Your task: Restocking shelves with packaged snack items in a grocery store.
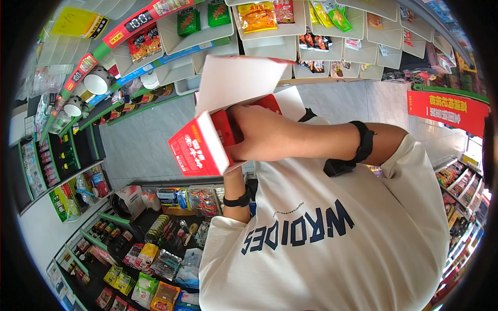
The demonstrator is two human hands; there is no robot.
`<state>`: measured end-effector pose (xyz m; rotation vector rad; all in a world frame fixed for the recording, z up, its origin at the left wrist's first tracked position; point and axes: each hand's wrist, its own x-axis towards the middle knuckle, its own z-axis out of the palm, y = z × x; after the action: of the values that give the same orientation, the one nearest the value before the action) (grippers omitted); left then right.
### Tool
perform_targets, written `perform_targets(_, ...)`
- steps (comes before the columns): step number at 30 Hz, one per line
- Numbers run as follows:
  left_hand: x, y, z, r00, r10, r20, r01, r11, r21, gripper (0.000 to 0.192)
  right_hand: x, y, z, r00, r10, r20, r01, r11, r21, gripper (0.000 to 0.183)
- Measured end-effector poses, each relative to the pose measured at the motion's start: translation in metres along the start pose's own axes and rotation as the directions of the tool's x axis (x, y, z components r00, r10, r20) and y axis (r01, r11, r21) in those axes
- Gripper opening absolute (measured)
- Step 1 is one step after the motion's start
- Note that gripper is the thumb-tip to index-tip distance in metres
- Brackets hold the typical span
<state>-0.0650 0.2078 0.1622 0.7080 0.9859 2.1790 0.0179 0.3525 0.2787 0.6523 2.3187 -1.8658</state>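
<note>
An opened red and white cardboard box (198, 145) is held up before my chest, its white flaps (237, 83) standing out. My right hand (258, 132) reaches in from the right; its fingers are hidden inside, next to red packets (222, 126). Whether it grips one does not show. My left forearm (235, 184) rises to the underside of the box, where the box hides the left hand. More red packaging (268, 103) shows inside, behind my right hand.
Ahead, white shelf bins (268, 48) hold bagged snacks. A shelf with bowls (97, 81) stands at left. Packets lie on a dark display shelf (136, 217) at lower left. A grey tiled floor (136, 144) lies between the shelves. A red banner (447, 112) is at right.
</note>
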Motion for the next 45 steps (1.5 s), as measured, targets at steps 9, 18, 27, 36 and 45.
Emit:
perform_targets(9,-0.013,0.010,-0.017,0.902,-0.431,-0.025,0.364,0.790,-0.493,0.074,0.000,0.012,0.018,0.979,-0.171,0.111,0.187,0.969,-0.159,0.040)
perform_targets(18,0.007,0.018,-0.004,0.887,-0.462,0.010,0.419,0.794,-0.441,0.069,-0.050,-0.029,-0.030,0.896,-0.430,0.113,0.430,0.777,-0.459,0.024)
perform_targets(27,0.019,0.032,-0.010,0.862,-0.500,-0.082,0.383,0.748,-0.542,0.065,-0.044,0.001,-0.030,0.892,-0.287,-0.350,0.141,0.911,-0.387,0.040)
perform_targets(36,0.027,0.045,0.000,0.829,-0.553,-0.079,0.395,0.680,-0.618,0.063,-0.037,0.008,-0.031,0.974,-0.079,-0.212,0.064,0.995,-0.075,0.042)
perform_targets(45,0.015,0.021,-0.002,0.895,-0.305,-0.325,0.270,0.951,-0.149,0.058,-0.038,0.018,-0.037,0.886,-0.202,-0.417,0.109,0.965,-0.236,0.043)
